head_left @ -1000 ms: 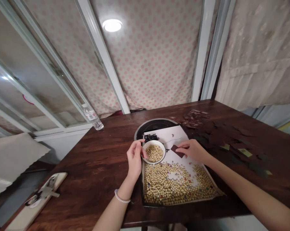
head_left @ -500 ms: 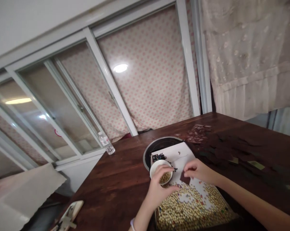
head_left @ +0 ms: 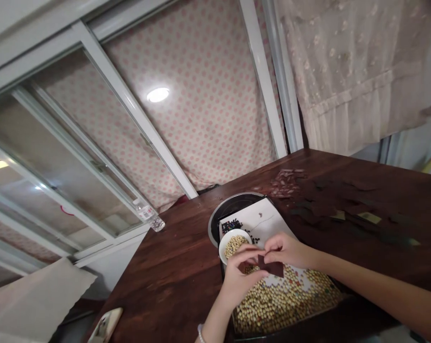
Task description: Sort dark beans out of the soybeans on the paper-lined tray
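Note:
In front of me, over the tray, my right hand (head_left: 288, 251) pinches a small flat dark brown square (head_left: 274, 268). My left hand (head_left: 241, 272) has come up to its left edge, with thumb and fingers closing around that side; the exact contact is partly hidden. Close behind my left fingers is a white bowl (head_left: 223, 255) of pale gold beads (head_left: 235, 244). Many similar beads (head_left: 268, 300), with a few coloured ones, cover the near part of the white-surfaced tray (head_left: 268, 219). Black beads (head_left: 231, 226) lie at its far left corner.
The tray overlaps a round dark plate (head_left: 215, 214) on the brown wooden table (head_left: 172, 267). Reddish-brown pieces (head_left: 286, 183) and dark flat squares (head_left: 325, 200) are spread at the right. A water bottle (head_left: 149, 215) and a pale object (head_left: 106, 326) stand left.
My left hand has moved from over the bowl to the dark brown square, closing its fingers. My right hand has brought the square slightly left. The view has shifted a little.

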Tool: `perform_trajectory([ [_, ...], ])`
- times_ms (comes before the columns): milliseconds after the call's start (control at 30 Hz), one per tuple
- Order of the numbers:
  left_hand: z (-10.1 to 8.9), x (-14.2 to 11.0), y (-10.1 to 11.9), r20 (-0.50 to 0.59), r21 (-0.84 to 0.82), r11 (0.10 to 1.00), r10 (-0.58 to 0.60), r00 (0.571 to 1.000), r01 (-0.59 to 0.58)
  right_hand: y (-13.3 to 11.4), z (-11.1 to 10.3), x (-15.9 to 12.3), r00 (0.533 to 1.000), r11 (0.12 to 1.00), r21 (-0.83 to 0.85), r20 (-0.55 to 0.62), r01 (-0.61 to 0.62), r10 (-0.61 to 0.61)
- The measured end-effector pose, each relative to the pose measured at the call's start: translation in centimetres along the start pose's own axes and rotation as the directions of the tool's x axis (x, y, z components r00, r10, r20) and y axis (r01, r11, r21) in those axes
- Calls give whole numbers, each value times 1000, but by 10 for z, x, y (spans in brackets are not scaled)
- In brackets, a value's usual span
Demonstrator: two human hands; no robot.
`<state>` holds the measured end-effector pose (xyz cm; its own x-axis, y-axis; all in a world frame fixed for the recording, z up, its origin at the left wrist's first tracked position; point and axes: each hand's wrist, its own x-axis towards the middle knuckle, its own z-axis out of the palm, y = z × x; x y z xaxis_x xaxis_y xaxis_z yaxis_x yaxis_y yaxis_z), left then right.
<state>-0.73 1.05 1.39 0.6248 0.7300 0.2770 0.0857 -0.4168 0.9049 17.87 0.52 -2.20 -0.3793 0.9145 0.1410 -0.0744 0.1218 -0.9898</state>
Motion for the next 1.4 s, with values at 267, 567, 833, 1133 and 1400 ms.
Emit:
perform_trajectory([
  [267, -2, 1, -5, -183, -159, 987, -24, 983, -6, -7, -5, -5, 999, 997, 79, 29, -20, 18],
  [567, -1, -1, -7, -208, -141, 990, -29, 978, -1, -3, -9, -5, 999, 995, 97, 46, -27, 22],
  [833, 0, -1, -7, -203, -123, 992, 1, 979, -27, -6, -8, -5, 999, 996, 88, 14, -31, 30],
  [1133, 1, -3, -5, -170, 13, 999, 38, 985, -36, -7, -8, -4, 999, 997, 65, -14, -39, 40],
  [1400, 2, -4, 1, -143, 30, 998, 58, 988, -54, -12, -10, -8, 994, 999, 21, 103, -37, 34],
])
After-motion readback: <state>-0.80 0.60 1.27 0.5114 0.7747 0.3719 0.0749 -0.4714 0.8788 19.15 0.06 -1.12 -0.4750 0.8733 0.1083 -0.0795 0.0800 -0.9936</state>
